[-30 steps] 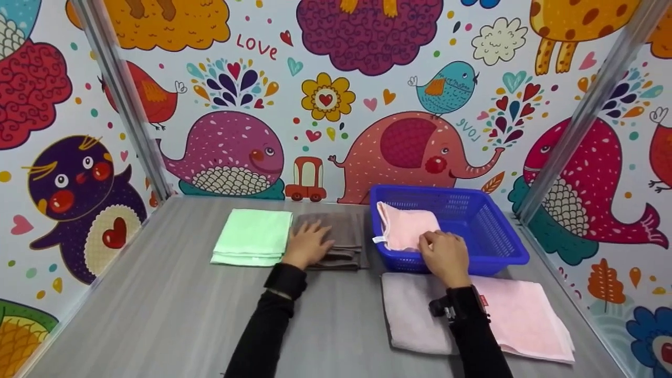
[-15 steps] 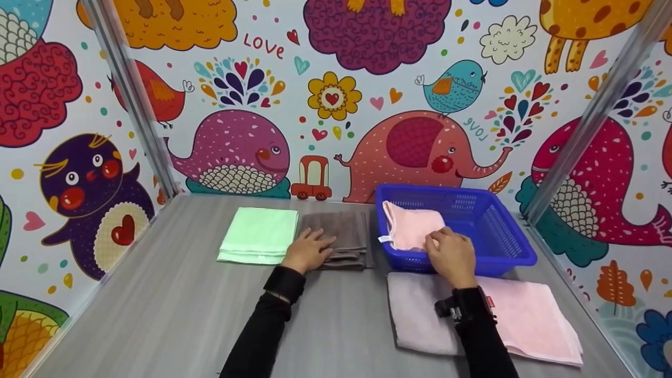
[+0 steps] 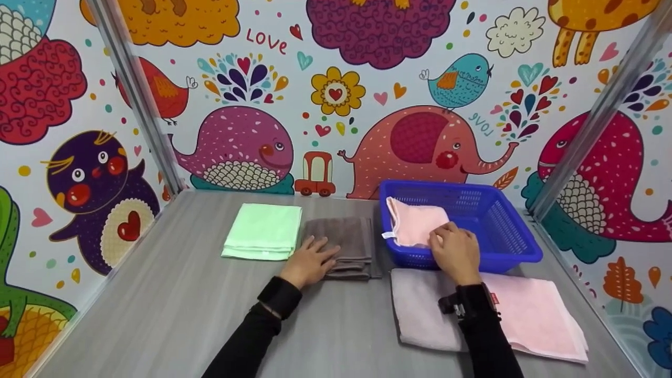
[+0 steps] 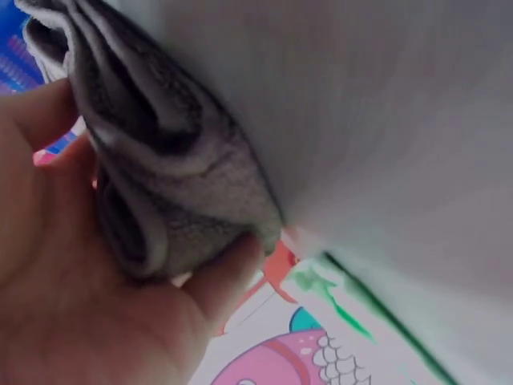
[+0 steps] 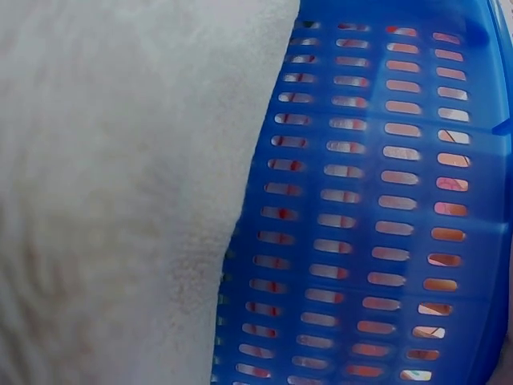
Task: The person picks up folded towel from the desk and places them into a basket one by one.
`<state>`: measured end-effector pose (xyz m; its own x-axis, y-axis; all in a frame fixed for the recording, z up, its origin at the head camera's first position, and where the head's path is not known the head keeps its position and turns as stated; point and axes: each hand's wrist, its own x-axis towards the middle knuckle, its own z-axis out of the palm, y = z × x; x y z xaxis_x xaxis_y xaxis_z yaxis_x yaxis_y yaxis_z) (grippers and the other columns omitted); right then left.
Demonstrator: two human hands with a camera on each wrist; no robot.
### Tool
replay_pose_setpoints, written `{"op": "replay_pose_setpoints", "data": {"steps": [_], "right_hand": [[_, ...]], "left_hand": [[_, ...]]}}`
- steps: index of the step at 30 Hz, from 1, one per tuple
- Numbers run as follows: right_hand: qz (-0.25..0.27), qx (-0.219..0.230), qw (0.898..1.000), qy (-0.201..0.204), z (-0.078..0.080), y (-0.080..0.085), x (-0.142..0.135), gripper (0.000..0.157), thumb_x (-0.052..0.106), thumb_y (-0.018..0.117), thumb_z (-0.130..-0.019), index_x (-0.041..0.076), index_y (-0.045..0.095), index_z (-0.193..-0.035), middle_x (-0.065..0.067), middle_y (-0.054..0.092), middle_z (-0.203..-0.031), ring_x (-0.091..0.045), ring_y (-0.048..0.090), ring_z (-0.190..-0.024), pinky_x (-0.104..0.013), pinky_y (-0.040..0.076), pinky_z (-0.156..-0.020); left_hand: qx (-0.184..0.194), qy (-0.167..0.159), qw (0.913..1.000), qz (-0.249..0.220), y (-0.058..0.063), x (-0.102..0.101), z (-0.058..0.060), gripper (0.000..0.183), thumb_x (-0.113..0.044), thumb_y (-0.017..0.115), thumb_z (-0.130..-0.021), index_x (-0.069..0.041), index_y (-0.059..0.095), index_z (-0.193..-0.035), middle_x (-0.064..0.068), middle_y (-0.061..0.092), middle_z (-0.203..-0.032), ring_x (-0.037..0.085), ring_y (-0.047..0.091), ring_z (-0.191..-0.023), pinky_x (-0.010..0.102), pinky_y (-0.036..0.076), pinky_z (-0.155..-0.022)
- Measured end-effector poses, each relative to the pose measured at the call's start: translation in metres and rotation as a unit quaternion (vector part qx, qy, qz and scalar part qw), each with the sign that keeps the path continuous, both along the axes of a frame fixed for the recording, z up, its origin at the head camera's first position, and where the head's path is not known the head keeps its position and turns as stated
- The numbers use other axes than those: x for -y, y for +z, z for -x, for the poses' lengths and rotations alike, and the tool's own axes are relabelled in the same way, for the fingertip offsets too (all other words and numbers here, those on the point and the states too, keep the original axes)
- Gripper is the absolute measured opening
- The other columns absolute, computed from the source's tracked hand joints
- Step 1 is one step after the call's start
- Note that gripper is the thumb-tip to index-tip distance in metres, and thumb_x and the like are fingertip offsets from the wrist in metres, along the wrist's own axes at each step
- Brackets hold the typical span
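My left hand (image 3: 307,261) rests on a folded brown towel (image 3: 349,236), fingers spread over its left side and near edge. In the left wrist view the brown towel (image 4: 168,168) shows its layered folds, with the palm beside it. At the near rim of a blue basket (image 3: 488,226), my right hand (image 3: 455,252) has curled fingers and holds the near right corner of a small pink towel (image 3: 415,220). Its fingertips are partly hidden. The right wrist view is filled by the basket's slotted wall (image 5: 345,208) and a blurred pale cloth (image 5: 112,192).
A folded light green towel (image 3: 262,231) lies left of the brown one. In front of the basket, partly under the right forearm, lies a larger folded pink-and-grey towel (image 3: 530,315). Patterned walls (image 3: 325,52) close in the grey table (image 3: 157,315) at the back and sides.
The brown towel has slid a little toward me under my left hand and now sits nearer than the green one. The right hand stays at the basket rim. The head view has shifted slightly.
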<state>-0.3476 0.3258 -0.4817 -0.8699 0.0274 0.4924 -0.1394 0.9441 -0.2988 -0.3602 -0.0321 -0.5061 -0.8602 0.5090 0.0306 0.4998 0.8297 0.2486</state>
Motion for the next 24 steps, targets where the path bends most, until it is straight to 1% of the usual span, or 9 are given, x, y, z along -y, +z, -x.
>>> {"op": "replay_pose_setpoints", "data": {"steps": [2,4,9,11,14,18,24], "right_hand": [[0.002,0.003,1.0,0.003,0.0,0.0,0.0,0.029,0.024,0.058,-0.101,0.004,0.079,-0.1,-0.017,0.072,-0.111,-0.04,0.068,-0.108,-0.063,0.04,-0.107],[0.006,0.004,1.0,0.004,0.0,0.001,0.0,0.029,0.024,0.058,-0.101,0.004,0.079,-0.101,-0.018,0.072,-0.112,-0.04,0.068,-0.109,-0.064,0.039,-0.107],[0.012,0.001,1.0,0.005,0.0,0.001,-0.003,0.029,0.024,0.059,-0.1,0.004,0.079,-0.1,-0.018,0.073,-0.111,-0.041,0.068,-0.108,-0.064,0.039,-0.107],[0.012,-0.001,1.0,0.005,0.0,0.002,-0.004,0.029,0.024,0.059,-0.1,0.004,0.079,-0.1,-0.018,0.074,-0.11,-0.042,0.068,-0.108,-0.064,0.039,-0.106],[0.011,-0.008,1.0,0.006,-0.001,0.003,-0.005,0.028,0.024,0.059,-0.099,0.004,0.079,-0.101,-0.018,0.074,-0.11,-0.044,0.068,-0.108,-0.065,0.04,-0.105],[0.012,-0.014,1.0,0.009,-0.001,0.004,-0.006,0.027,0.023,0.06,-0.098,0.004,0.08,-0.1,-0.018,0.075,-0.109,-0.044,0.069,-0.107,-0.064,0.04,-0.106],[0.018,-0.002,1.0,0.02,-0.002,0.004,-0.003,0.025,0.022,0.062,-0.098,0.004,0.079,-0.101,-0.019,0.075,-0.107,-0.044,0.069,-0.106,-0.066,0.04,-0.106]], "left_hand": [[0.001,-0.002,1.0,0.006,0.001,0.003,-0.008,0.046,-0.034,0.048,-0.11,-0.02,0.053,-0.153,0.016,0.043,-0.162,0.043,0.032,-0.153,0.052,0.028,-0.125],[-0.007,-0.008,0.9999,0.009,0.001,0.005,-0.019,0.046,-0.034,0.048,-0.11,-0.02,0.053,-0.153,0.016,0.045,-0.161,0.044,0.034,-0.152,0.053,0.03,-0.124],[-0.057,-0.034,0.9977,0.015,0.0,0.009,-0.047,0.044,-0.036,0.049,-0.109,-0.022,0.057,-0.15,0.016,0.053,-0.154,0.042,0.045,-0.144,0.052,0.037,-0.119],[-0.067,-0.047,0.9966,0.009,-0.001,0.012,-0.056,0.043,-0.037,0.049,-0.109,-0.022,0.059,-0.148,0.016,0.056,-0.152,0.042,0.048,-0.141,0.051,0.039,-0.117],[-0.071,-0.06,0.9957,-0.004,-0.003,0.016,-0.067,0.042,-0.037,0.048,-0.109,-0.023,0.061,-0.147,0.015,0.057,-0.15,0.041,0.051,-0.139,0.051,0.041,-0.115],[-0.077,-0.074,0.9941,-0.022,-0.004,0.02,-0.077,0.042,-0.038,0.048,-0.109,-0.023,0.062,-0.145,0.015,0.059,-0.148,0.041,0.053,-0.135,0.052,0.043,-0.112],[-0.071,-0.091,0.9929,-0.028,-0.002,0.028,-0.096,0.041,-0.04,0.048,-0.109,-0.025,0.063,-0.145,0.013,0.061,-0.146,0.038,0.055,-0.128,0.049,0.047,-0.105]]}}
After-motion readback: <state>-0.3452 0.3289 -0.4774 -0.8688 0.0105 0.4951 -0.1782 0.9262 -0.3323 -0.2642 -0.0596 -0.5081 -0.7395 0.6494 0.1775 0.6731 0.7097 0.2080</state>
